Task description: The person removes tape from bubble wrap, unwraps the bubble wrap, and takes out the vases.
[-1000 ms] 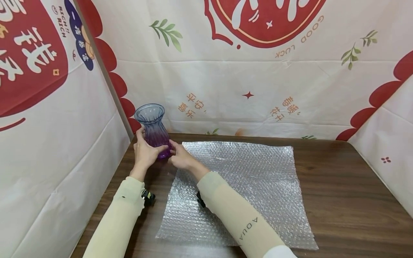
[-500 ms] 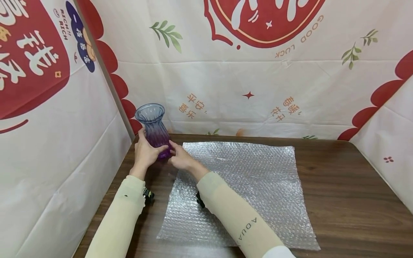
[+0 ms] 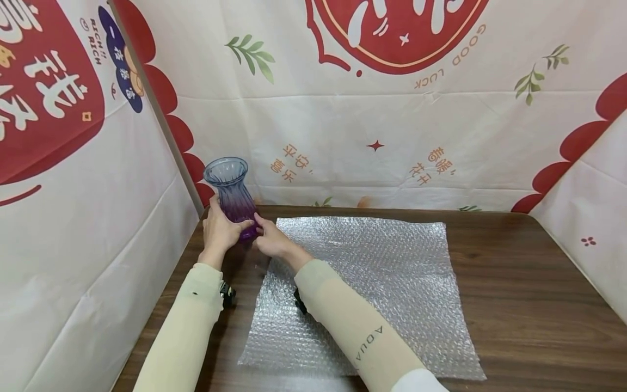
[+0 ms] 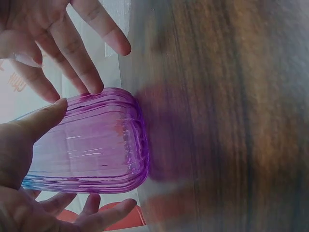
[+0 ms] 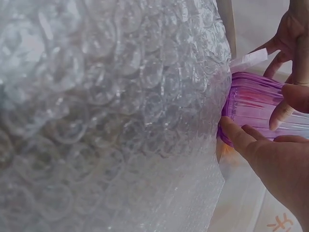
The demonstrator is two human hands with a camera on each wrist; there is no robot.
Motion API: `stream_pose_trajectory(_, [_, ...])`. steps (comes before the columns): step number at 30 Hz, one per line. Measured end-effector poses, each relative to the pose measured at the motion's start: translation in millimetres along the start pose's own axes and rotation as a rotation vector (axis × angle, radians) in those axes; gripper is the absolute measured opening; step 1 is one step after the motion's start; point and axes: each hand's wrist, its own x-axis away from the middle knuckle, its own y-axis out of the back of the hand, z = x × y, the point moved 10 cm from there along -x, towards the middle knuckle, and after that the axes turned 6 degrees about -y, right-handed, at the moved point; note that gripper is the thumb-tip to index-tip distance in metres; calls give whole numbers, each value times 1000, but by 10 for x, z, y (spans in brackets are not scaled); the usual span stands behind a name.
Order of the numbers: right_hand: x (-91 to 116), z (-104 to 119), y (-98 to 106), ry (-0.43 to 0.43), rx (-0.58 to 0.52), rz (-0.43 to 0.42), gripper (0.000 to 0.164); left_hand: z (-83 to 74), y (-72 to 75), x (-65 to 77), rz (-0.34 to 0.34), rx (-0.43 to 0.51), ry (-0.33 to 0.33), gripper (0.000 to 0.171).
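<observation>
A fluted glass vase [image 3: 235, 198], bluish clear at its flared mouth and purple toward the base, is at the table's back left corner. My left hand [image 3: 217, 231] grips its lower body, thumb on the near side and fingers round the far side. From the right, my right hand [image 3: 274, 237] touches the vase low down with its fingertips. In the left wrist view the right hand's fingers [image 4: 75, 48] are fairly straight against the purple glass [image 4: 87, 150], whose base is close over the table. The right wrist view shows a small whitish strip [image 5: 250, 60] beside the base.
A sheet of bubble wrap [image 3: 382, 261] lies flat across the middle of the dark wooden table [image 3: 529, 283], partly under the right forearm. Printed cloth walls [image 3: 333, 125] enclose the table at the back and both sides, the left one close to the vase.
</observation>
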Motion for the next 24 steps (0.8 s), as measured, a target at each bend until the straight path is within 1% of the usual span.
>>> stream_pose_trajectory(2, [-16,6,-1,-8,-12,-2,97,8,3,-16,-8,-4,8,117])
stream_pose_trajectory(6, [-34,40,-18,3,-13,10,96,31,1,-36,-28,-11,29,117])
stream_pose_trajectory(9, [-36,52,-35,7,11,20,96,44,-1,-40,-41,-14,45,116])
stream_pose_trajectory(11, [-36,33,-42,-9,27,24,96,46,-7,-41,-46,-14,53,116])
stream_pose_trajectory(17, [-49,6,-38,-29,49,24,96,41,-39,-59,-35,-17,69,116])
stream_pose_trajectory(24, [-77,-2,-32,-31,29,25,97,37,-69,-86,-18,-5,81,115])
